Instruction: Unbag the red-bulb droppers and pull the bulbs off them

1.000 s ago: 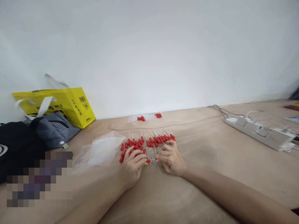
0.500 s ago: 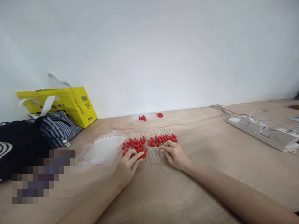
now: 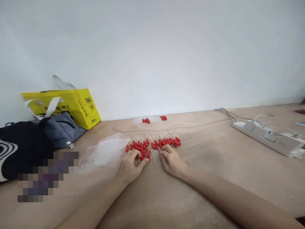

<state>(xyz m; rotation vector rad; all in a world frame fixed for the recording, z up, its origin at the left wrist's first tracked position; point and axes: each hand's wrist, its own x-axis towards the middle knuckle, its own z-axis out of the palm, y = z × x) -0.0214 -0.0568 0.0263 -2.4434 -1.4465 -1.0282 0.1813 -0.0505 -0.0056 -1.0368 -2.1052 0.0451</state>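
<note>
My left hand (image 3: 130, 166) rests on the table with thumb and fingers apart, around a few loose red rubber bulbs (image 3: 142, 156). Its thumb tip is at the nearest bulb; no firm grip on one shows. My right hand (image 3: 175, 161) is closed in a pinch at the upper end of a thin clear glass tube, mostly hidden by the fingers. Beside it lies a row of bare glass tubes (image 3: 156, 161). Beyond both hands are glass droppers with red bulbs (image 3: 166, 141), their tubes pointing to the wall, and more red bulbs (image 3: 140, 145) to the left.
Clear zip bags (image 3: 111, 148) lie left of my left hand. Near the wall is another bag (image 3: 152, 119) with red bulbs. A yellow bag (image 3: 88, 108), a striped bag (image 3: 58, 130) and a black bag (image 3: 26, 149) stand left. A power strip (image 3: 262, 136) with chargers lies right.
My left thumb and fingers have spread apart around the red bulbs. My right hand has shifted slightly left over the tubes. The view has turned slightly left.
</note>
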